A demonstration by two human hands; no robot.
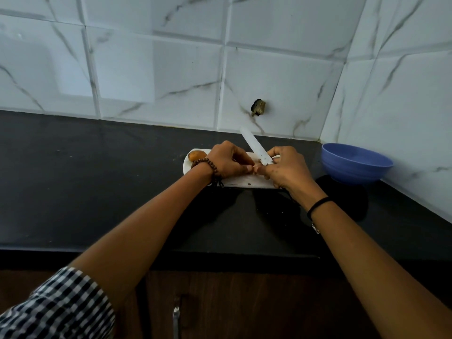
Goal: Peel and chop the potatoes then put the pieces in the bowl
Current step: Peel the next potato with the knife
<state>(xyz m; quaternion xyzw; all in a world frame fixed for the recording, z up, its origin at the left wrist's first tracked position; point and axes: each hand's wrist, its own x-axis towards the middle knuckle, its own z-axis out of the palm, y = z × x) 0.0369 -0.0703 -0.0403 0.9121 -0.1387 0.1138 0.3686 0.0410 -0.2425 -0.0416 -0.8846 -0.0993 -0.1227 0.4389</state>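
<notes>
A white cutting board (241, 183) lies on the black counter. An unpeeled brown potato (197, 155) sits at the board's far left end. My right hand (288, 167) grips a white-bladed knife (255, 146), its blade pointing up and away toward the wall. My left hand (228, 160) is curled over the board, its fingertips meeting the right hand's at the blade's base. What the left fingers pinch is hidden. A blue bowl (355, 165) stands to the right of the board, near the corner.
The black counter (97, 179) stretches wide to the left. Tiled walls close the back and right side, with a dark hole (258, 107) in the back wall. A cabinet handle (176, 314) shows below the counter's front edge.
</notes>
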